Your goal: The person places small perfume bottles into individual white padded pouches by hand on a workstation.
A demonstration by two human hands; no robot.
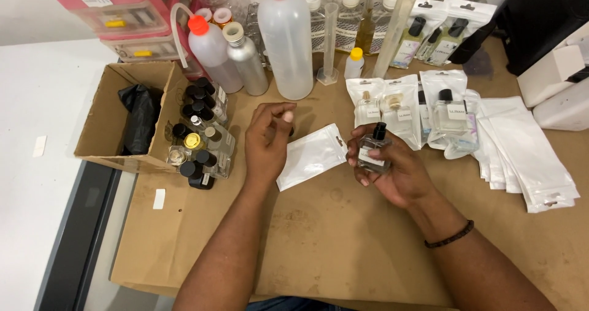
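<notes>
A small square glass perfume bottle [373, 151] with a black cap sits in the right hand [392, 170], the fingers curled around its lower body and the thumb against its side, so that the cap stands clear above the fingertips; the bottle is held upright, lifted off the desk [343, 243]. Just to the inner side of that hand, between the two hands, a flat white pouch [311, 156] lies on the brown paper covering the desk, its hang-hole end pointing toward the right hand. The left hand [268, 140] hovers at the far edge of the pouch with its fingers bent loosely inward and the fingertips drawn close together; something small and dark shows beside them, and whether they pinch it I cannot tell. Beyond the left hand's outer side stands a cluster of small dark-capped bottles [201, 136], and past those an open cardboard box [107, 124]. Ahead of the left hand rises a tall white plastic bottle with a red cap [285, 38]. Beyond the right hand lie bagged perfume bottles [417, 105], and to its outer side a stack of empty white pouches [527, 157].
</notes>
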